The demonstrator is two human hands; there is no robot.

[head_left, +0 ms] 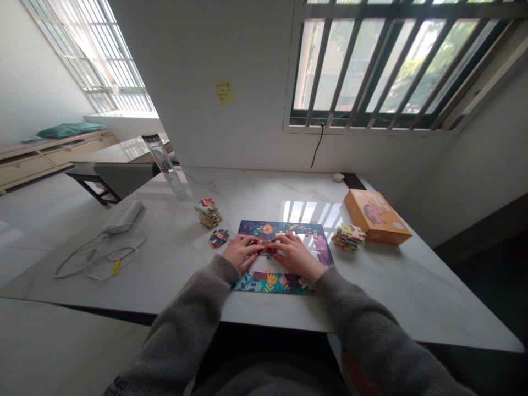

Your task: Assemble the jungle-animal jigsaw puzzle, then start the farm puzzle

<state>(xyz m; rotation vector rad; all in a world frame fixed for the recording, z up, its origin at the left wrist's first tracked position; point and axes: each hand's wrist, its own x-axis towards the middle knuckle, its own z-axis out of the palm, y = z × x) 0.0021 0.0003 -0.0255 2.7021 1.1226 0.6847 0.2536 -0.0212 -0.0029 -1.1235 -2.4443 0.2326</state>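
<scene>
A partly assembled jigsaw puzzle (272, 283) lies on the white marbled table, its colourful border surrounding bare tabletop in the middle. My left hand (242, 252) rests at the puzzle's left side, fingertips pressed on a reddish piece (266, 248). From the right, my right hand (293, 254) touches the same piece with its fingers stretched toward the left hand. Parts of the piece are hidden under the fingertips. A tall stack of pieces (209, 214) and a small low pile (219, 237) sit to the left; another stack (348, 237) stands to the right.
An orange box (377, 217) lies behind the right stack. At the left are a grey-white device (124, 216) with a looped cable (93, 258) and a clear bottle (159, 154). A small white object (338, 177) is by the wall. The table's front edge is close to my body.
</scene>
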